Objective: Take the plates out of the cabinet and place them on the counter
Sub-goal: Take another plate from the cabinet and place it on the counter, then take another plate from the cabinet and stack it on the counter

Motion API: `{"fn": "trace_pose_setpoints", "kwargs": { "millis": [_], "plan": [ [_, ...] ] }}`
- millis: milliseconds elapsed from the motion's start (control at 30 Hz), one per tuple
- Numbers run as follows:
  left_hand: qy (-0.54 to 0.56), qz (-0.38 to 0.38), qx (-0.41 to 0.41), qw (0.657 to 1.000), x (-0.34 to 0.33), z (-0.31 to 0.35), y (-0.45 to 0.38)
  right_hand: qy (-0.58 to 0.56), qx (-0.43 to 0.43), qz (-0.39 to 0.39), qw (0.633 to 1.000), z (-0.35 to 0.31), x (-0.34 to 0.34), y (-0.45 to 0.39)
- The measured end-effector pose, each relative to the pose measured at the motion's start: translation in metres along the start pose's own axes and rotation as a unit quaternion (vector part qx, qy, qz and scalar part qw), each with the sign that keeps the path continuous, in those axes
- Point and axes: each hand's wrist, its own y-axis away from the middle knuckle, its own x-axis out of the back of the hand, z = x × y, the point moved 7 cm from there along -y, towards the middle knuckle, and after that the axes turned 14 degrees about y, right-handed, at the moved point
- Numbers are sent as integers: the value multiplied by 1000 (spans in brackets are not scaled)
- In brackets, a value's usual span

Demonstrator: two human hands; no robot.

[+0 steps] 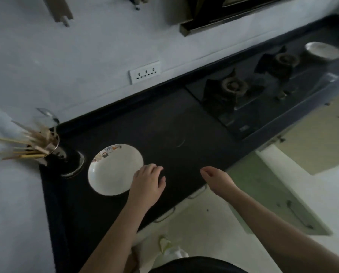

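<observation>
Round glossy white plate (113,170) on matte black counter (184,123)

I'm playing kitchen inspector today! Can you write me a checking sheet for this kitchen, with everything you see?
Surface: dark counter, bare in the middle.
Job's things: one white plate with a flower pattern lies flat on the counter.
Clutter: holder of chopsticks in the left corner; two white dishes beyond the gas stove.
Hands: left hand at the plate's right edge, fingers loosely curled; right hand hovers, holding nothing.
Cables: nothing seen; wall socket unused.
Surroundings: pale wall, light floor, cabinet door open below the counter.
</observation>
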Motion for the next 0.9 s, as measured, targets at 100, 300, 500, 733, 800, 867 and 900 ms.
{"fn": "trace_pose_setpoints", "kwargs": {
  "millis": [100,300,500,733,800,867,900],
  "plan": [
    [-37,-45,-63,996,-32,58,-1,0,-16,42,999,55,21,40],
    [-100,-135,-162,972,-102,188,20,4,-59,151,987,176,59,137],
    [-115,-205,-279,931,-167,313,59,19,-155,242,958,280,81,237],
    [-139,-256,-366,884,-223,405,89,76,-219,287,930,342,95,307],
    [-149,-272,-382,870,-236,427,90,76,-245,292,921,358,98,317],
    [-146,-293,-396,858,-250,449,89,73,-271,286,916,373,102,323],
    [-144,-303,-404,851,-257,462,88,77,-284,285,912,380,103,326]
  ]
}}
